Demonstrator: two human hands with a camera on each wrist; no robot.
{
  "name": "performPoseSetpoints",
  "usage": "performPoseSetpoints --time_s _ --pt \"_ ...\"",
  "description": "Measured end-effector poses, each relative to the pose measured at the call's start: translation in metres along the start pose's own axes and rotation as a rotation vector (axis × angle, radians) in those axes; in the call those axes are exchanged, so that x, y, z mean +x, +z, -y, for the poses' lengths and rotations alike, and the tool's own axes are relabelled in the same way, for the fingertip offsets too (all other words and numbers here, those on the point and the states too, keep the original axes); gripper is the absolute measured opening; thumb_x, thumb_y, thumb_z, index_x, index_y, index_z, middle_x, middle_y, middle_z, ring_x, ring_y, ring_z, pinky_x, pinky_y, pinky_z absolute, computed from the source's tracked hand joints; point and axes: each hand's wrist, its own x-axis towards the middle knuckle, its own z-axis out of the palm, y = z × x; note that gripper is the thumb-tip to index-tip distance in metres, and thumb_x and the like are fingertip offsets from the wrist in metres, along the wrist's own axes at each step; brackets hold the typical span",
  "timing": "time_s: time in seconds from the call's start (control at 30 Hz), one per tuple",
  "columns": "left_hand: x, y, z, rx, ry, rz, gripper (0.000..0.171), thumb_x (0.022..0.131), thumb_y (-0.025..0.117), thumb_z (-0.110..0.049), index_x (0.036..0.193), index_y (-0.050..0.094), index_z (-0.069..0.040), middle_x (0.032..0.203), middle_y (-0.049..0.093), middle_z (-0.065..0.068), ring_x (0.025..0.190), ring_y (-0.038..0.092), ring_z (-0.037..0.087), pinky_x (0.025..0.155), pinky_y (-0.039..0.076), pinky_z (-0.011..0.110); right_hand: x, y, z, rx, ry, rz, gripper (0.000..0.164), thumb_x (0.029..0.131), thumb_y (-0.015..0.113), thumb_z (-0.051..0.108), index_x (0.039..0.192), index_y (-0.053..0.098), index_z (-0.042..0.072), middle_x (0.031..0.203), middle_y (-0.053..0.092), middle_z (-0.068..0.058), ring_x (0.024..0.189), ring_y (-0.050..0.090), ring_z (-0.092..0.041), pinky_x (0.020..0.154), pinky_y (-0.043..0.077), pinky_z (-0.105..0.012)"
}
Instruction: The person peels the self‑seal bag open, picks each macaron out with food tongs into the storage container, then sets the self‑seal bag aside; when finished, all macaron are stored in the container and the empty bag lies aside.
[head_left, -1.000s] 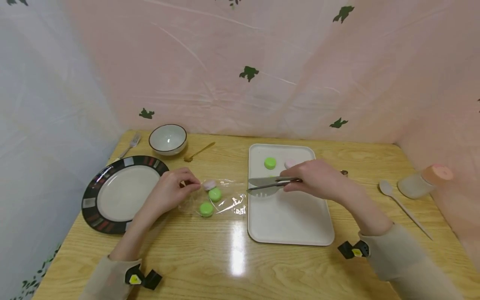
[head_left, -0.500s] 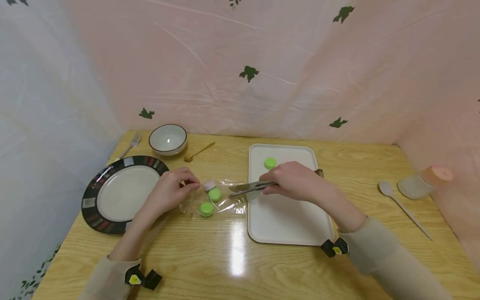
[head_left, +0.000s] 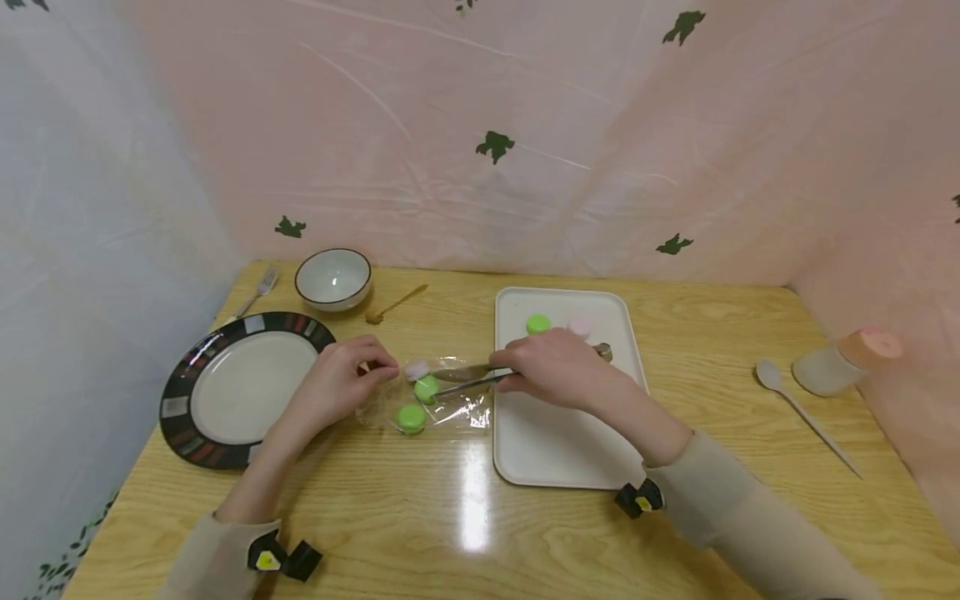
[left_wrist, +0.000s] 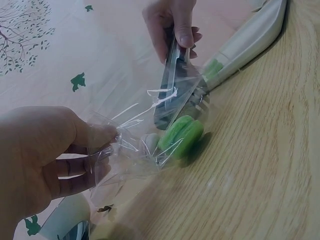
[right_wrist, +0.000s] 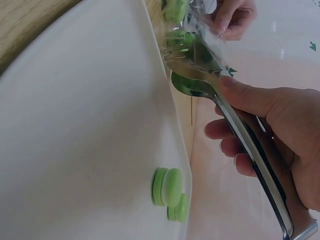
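My left hand [head_left: 348,375] pinches the edge of a clear plastic bag [head_left: 468,408] lying on the table. Two green macarons [head_left: 411,418] and a pale pink macaron [head_left: 417,371] show in it. My right hand [head_left: 558,367] grips metal serving tongs [right_wrist: 240,130], which point left over the bag's mouth. Their ends stand slightly apart, overlapping the nearer green macaron [head_left: 426,389] in the head view. Through the film, the left wrist view shows the tongs [left_wrist: 172,95] beside a green macaron [left_wrist: 182,137]. A white tray [head_left: 555,450] lies below my right hand.
A green macaron [head_left: 537,323] and a pink macaron [head_left: 579,327] sit at the tray's far side. Left stand a dark-rimmed plate [head_left: 247,392], a bowl [head_left: 333,280], a fork [head_left: 258,290] and a small golden spoon [head_left: 396,304]. A grey spoon [head_left: 806,417] and a jar [head_left: 843,362] lie right.
My right hand has carried the tongs leftward from above the tray to the bag, their ends now at the macarons. My left hand has stayed in place at the bag.
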Motion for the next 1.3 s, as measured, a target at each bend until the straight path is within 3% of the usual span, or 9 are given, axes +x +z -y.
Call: performPoseSetpoints --time_s 0.37,1.03,1.3 --pt "0.0002 0.0006 0.0008 0.002 0.006 -0.008 0.006 0.085 0.070 -0.025 0.081 0.072 -0.020 0.079 0.062 -0.012 0.070 0.056 0.003 0.064 0.049 0.023 0.0062 0.0005 0.0058 -0.016 0.005 -0.003 0.022 0.083 0.067 0.044 0.093 0.065 0.025 0.074 0.062 0.013 0.058 0.048 -0.005 0.049 0.037 -0.023" --pt "-0.0005 0.0015 0.0010 -0.007 -0.008 0.005 0.006 0.084 0.071 -0.025 0.084 0.073 -0.019 0.081 0.063 -0.012 0.070 0.056 0.004 0.063 0.048 0.023 0.0048 0.0019 0.0073 -0.030 0.020 0.003 0.021 0.082 0.068 0.045 0.086 0.063 0.025 0.067 0.057 0.013 0.055 0.045 -0.005 0.047 0.035 -0.022" --pt "-0.0004 0.0018 0.0014 -0.003 -0.003 -0.001 0.005 0.084 0.071 -0.025 0.084 0.072 -0.020 0.081 0.063 -0.013 0.070 0.056 0.004 0.063 0.048 0.023 0.0019 -0.0011 0.0052 -0.032 0.017 0.025 0.019 0.082 0.070 0.042 0.088 0.065 0.025 0.071 0.061 0.013 0.056 0.047 -0.005 0.047 0.036 -0.023"
